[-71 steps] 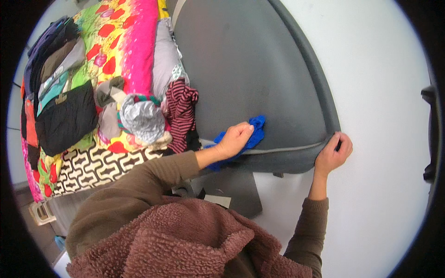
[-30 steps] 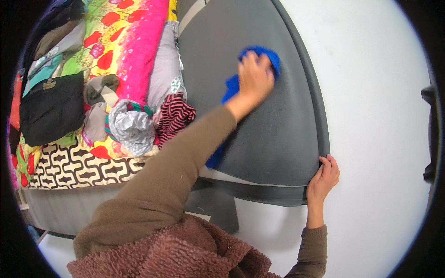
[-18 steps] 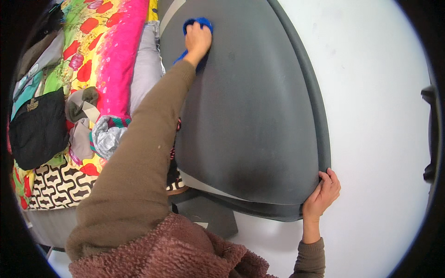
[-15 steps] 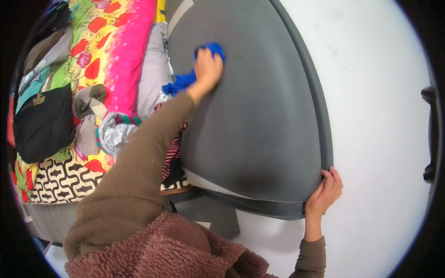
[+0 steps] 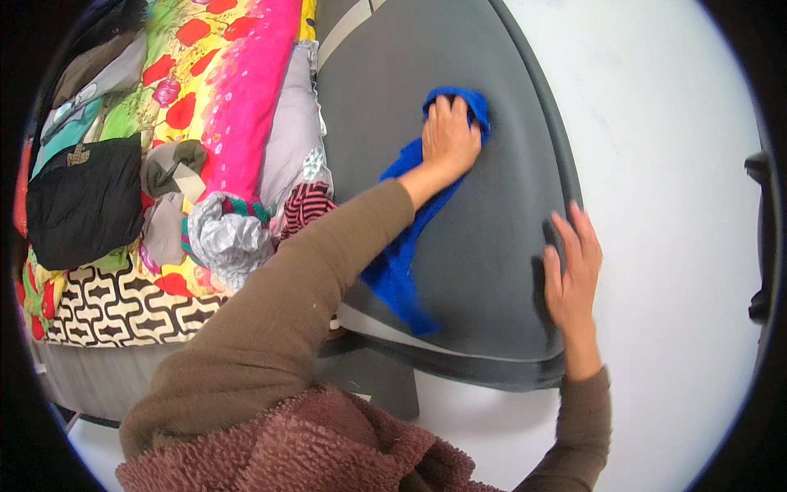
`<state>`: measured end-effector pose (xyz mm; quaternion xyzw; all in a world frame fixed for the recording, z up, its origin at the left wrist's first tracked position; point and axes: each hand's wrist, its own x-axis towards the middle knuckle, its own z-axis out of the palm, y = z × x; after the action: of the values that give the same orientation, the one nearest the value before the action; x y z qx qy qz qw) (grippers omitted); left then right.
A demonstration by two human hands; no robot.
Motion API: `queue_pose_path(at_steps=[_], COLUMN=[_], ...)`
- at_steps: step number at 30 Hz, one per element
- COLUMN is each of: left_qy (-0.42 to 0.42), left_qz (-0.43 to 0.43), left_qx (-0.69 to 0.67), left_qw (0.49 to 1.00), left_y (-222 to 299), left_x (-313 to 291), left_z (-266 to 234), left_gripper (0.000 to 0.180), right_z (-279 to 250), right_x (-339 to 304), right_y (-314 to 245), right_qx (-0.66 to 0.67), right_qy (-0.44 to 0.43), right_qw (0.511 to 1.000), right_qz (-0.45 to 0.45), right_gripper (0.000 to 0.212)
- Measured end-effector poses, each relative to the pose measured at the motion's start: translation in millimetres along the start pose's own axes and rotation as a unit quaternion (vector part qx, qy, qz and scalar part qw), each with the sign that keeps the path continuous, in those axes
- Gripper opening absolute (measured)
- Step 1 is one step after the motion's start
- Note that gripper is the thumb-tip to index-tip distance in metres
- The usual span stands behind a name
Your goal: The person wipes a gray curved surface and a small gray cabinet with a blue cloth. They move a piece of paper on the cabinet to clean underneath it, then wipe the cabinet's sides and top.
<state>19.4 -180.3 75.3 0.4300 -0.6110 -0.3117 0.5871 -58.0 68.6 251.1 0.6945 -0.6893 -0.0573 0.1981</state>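
Note:
My left hand (image 5: 450,141) is closed over a bunched end of a blue cloth (image 5: 403,279) and presses it against a large dark grey padded panel (image 5: 500,246), which looks like a bed headboard. The cloth's loose end trails under my left forearm down toward the panel's near edge. Close to the panel's rounded right rim (image 5: 560,156), my right hand (image 5: 575,275) has its fingers spread and holds nothing. Whether its fingertips touch the panel I cannot tell.
To the left lies a bed with a flowered quilt (image 5: 184,74), a grey pillow (image 5: 287,123) and several heaped clothes, among them a black garment (image 5: 86,201) and a crumpled light grey one (image 5: 229,238). A white wall (image 5: 664,246) stands to the right.
My left hand has slid rightward across the panel with the blue cloth, whose tail now hangs spread out. My right hand has let go of the panel's lower right corner and moved up.

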Motion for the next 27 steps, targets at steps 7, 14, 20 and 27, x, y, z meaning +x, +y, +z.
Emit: queue_pose_path(at_steps=[7, 14, 20, 27], left_qy=[0.051, 0.053, -0.239, -0.021], left_qz=[-0.093, -0.063, -0.122, -0.136], left_qx=[0.064, 0.083, 0.023, 0.129], left_qw=[0.992, 0.993, 0.963, 0.982], left_y=[-100.1, -222.4, -143.5, -240.1], left_x=[155.0, 172.6, -22.1, 126.1], left_z=[27.1, 35.3, -42.3, 36.6], left_gripper=[0.038, 0.034, 0.052, 0.043], right_z=[50.7, 65.2, 61.7, 63.5], right_x=[149.1, 140.3, 144.5, 141.4], right_y=[21.5, 31.3, 29.8, 37.4], right_qx=[0.206, 0.191, 0.187, 0.173], right_qy=[-0.045, -0.034, -0.041, -0.075], right_qw=[0.978, 0.981, 0.982, 0.982], right_qz=[-0.006, 0.024, 0.008, 0.008], right_gripper=[0.051, 0.055, 0.052, 0.051])
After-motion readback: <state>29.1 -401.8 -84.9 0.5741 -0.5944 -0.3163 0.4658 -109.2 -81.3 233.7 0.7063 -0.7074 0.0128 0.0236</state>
